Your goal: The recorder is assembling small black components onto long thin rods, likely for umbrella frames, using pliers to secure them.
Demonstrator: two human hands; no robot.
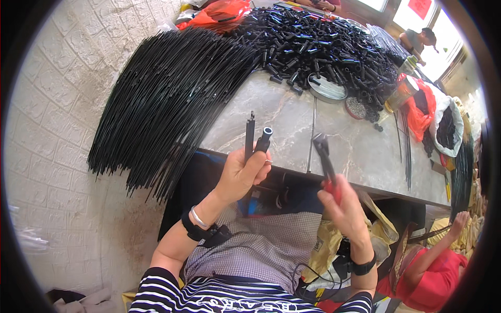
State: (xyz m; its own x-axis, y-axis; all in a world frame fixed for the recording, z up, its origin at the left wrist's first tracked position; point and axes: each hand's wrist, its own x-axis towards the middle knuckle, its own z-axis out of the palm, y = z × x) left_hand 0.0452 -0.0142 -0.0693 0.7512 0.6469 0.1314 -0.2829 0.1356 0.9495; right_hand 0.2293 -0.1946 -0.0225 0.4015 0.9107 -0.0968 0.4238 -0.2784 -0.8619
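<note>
My left hand [241, 175] is closed round a few thin black rods [250, 134] and a short black tube [265, 139], all pointing up near the table's front edge. The tube has a pale ring at its open upper end. In my right hand [344, 211] is a pair of red-handled pliers [325, 159], slightly blurred, with its dark metal head raised over the table front. The pliers and the tube are apart. Beyond my left hand, a wide sheaf of long black rods [167, 99] hangs over the table's left edge.
A large heap of black tubular parts [323, 47] covers the back of the grey table [282, 109]. Near it stand a round tin [329, 91], a dish of small bits [356, 108] and a jar [401, 95]. Bags [446, 125] sit at right. A person in red [430, 276] is close by.
</note>
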